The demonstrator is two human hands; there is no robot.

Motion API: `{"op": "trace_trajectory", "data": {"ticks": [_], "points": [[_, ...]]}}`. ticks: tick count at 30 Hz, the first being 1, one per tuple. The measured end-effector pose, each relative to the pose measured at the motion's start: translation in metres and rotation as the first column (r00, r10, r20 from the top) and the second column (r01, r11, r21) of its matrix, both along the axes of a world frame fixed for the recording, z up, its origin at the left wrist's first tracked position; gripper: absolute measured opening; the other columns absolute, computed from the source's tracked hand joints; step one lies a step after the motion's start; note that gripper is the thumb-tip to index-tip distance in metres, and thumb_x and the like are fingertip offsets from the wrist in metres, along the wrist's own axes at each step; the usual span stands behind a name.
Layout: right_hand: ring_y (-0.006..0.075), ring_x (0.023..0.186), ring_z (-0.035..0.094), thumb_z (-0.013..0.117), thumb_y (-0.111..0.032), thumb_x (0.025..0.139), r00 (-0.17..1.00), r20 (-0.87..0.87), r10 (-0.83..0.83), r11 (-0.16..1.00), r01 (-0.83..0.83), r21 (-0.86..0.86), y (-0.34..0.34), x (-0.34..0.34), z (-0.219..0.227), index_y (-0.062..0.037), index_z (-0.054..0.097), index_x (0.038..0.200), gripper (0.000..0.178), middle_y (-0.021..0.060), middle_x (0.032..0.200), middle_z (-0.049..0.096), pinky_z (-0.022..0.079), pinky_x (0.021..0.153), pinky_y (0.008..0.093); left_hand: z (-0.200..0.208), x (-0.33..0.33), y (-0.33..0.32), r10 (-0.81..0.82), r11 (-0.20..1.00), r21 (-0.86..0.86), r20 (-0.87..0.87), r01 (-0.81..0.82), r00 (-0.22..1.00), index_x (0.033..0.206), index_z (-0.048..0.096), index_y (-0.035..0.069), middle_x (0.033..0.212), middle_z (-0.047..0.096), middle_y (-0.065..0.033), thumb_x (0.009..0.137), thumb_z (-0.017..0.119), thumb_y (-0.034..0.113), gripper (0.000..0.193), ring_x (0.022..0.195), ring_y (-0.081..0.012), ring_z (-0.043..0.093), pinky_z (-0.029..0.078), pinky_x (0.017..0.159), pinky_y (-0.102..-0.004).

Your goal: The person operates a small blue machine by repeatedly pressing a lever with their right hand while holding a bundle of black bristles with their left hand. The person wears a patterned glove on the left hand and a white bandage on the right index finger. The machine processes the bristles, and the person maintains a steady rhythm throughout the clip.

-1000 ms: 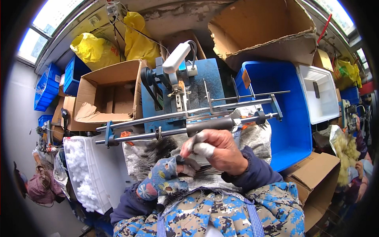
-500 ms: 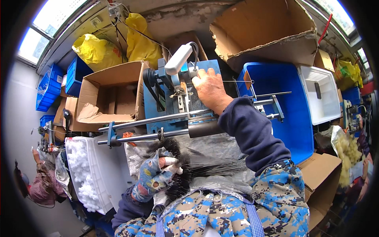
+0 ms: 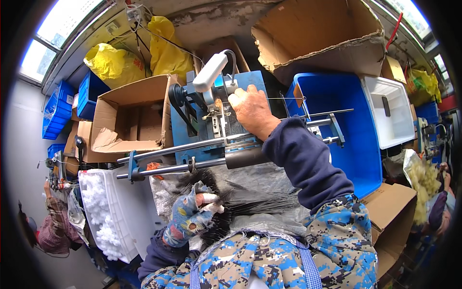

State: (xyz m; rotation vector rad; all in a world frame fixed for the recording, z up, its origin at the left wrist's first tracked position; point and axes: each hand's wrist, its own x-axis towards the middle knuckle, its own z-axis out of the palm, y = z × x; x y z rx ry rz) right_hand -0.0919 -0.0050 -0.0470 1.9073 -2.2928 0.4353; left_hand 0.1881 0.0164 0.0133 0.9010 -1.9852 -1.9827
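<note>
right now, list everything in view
Machine: one, blue and dark, centre
Thick rods: two, silver, across machine front
Wire: one, brassy, beside right hand
Bristles: many, black, by left hand
Sheet: one, silver-grey, beneath bristles
Big tub: one, blue, right of machine
White tubs: two, white, left and right
Tufts: many, white, in left white tub
Cardboard boxes: several, brown, both sides
Bags: at least three, yellow, upper left and right
Small bins: several, blue, left
Windows: at least two, bright, upper corners
Co-workers: at least two, dark clothing, side edges
Left hand: one, blue-gloved, at bristles
Right hand: one, bare, at machine
</note>
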Motion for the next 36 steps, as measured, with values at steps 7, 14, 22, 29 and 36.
{"op": "trace_trajectory", "data": {"ticks": [7, 14, 22, 29, 36], "points": [[0.0278, 0.091, 0.052, 0.054, -0.013, 0.073, 0.999, 0.026, -0.042, 0.997, 0.04, 0.058, -0.001, 0.001, -0.001, -0.0118, 0.062, 0.083, 0.012, 0.0059, 0.09, 0.06, 0.038, 0.071, 0.0429, 0.001, -0.003, 0.0, -0.039, 0.999, -0.018, 0.046, 0.04, 0.998, 0.095, 0.061, 0.0, 0.078, 0.066, -0.0098, 0.08, 0.063, 0.004, 0.016, 0.073, -0.0175, 0.066, 0.051, 0.063, -0.0264], [0.0292, 0.082, 0.052, 0.05, -0.009, 0.073, 0.998, 0.068, -0.011, 0.995, 0.017, -0.094, 0.0, 0.0, -0.004, -0.0095, 0.057, 0.076, 0.008, 0.0073, 0.081, 0.058, 0.037, 0.07, 0.0421, -0.001, -0.005, 0.001, -0.06, 0.998, -0.035, 0.002, 0.06, 0.998, 0.096, 0.06, 0.0, 0.078, 0.066, -0.0103, 0.08, 0.063, 0.004, 0.017, 0.074, -0.0181, 0.067, 0.051, 0.064, -0.0265], [0.0289, 0.083, 0.054, 0.053, -0.012, 0.075, 0.986, 0.166, -0.019, 0.999, 0.026, -0.038, -0.006, -0.006, -0.009, -0.0111, 0.062, 0.078, 0.01, 0.0065, 0.082, 0.062, 0.037, 0.072, 0.0421, 0.003, -0.004, 0.004, -0.041, 0.998, 0.039, 0.058, 0.039, 0.997, 0.095, 0.061, -0.001, 0.079, 0.065, -0.0107, 0.08, 0.064, 0.006, 0.016, 0.075, -0.0187, 0.067, 0.051, 0.065, -0.0263], [0.0283, 0.099, 0.048, 0.057, -0.02, 0.078, 0.99, 0.111, -0.089, 0.996, 0.089, 0.012, -0.002, -0.01, -0.007, -0.0105, 0.063, 0.094, 0.019, 0.0088, 0.106, 0.057, 0.035, 0.081, 0.0425, -0.002, 0.002, 0.003, -0.06, 0.996, -0.062, 0.07, 0.065, 0.996, 0.097, 0.062, 0.0, 0.078, 0.064, -0.0076, 0.08, 0.063, 0.005, 0.017, 0.075, -0.0174, 0.065, 0.05, 0.064, -0.0276], [0.0322, 0.111, 0.039, 0.073, -0.025, 0.063, 0.981, 0.155, -0.117, 0.973, 0.082, 0.215, 0.048, 0.003, 0.011, 0.0041, 0.054, 0.104, 0.054, 0.0184, 0.125, 0.034, 0.038, 0.083, 0.044, 0.007, 0.016, -0.007, 0.149, 0.967, 0.208, 0.015, -0.149, 0.989, 0.096, 0.063, 0.003, 0.076, 0.064, -0.0053, 0.08, 0.061, 0.003, 0.016, 0.069, -0.0128, 0.061, 0.048, 0.062, -0.0247]]}}
